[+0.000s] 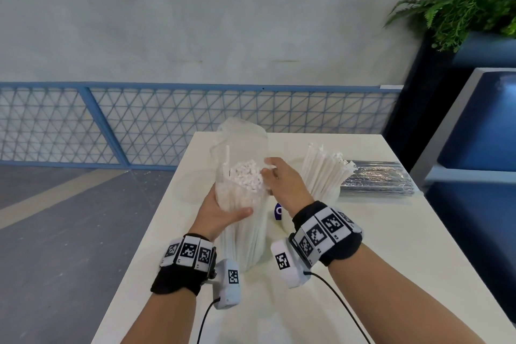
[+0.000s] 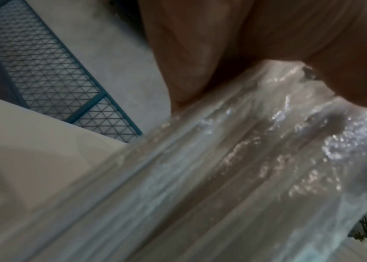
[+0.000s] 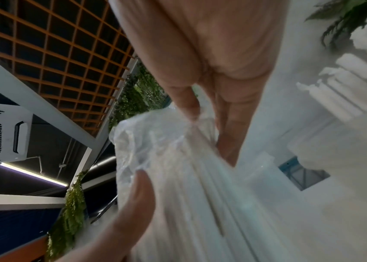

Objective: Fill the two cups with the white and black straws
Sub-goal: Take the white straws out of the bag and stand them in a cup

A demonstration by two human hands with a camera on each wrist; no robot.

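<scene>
A clear plastic bag of white straws [image 1: 243, 198] stands upright on the white table [image 1: 363, 260]. My left hand [image 1: 223, 212] grips its middle from the left, thumb across the front; the left wrist view shows the palm [image 2: 222, 44] against the crinkled bag [image 2: 222, 168]. My right hand [image 1: 272, 173] is at the bag's open top, where its fingers [image 3: 186, 104] pinch the plastic edge [image 3: 166, 150] beside the straw ends. To the right, a bunch of white straws [image 1: 324, 170] stands fanned in a cup. A wrapped pack of black straws [image 1: 377, 179] lies behind it.
A white cup with a blue mark [image 1: 279, 212] shows partly between the bag and my right wrist. A blue lattice fence [image 1: 167, 126] runs behind the table. A dark planter with a fern [image 1: 460, 8] and a blue seat stand at the right.
</scene>
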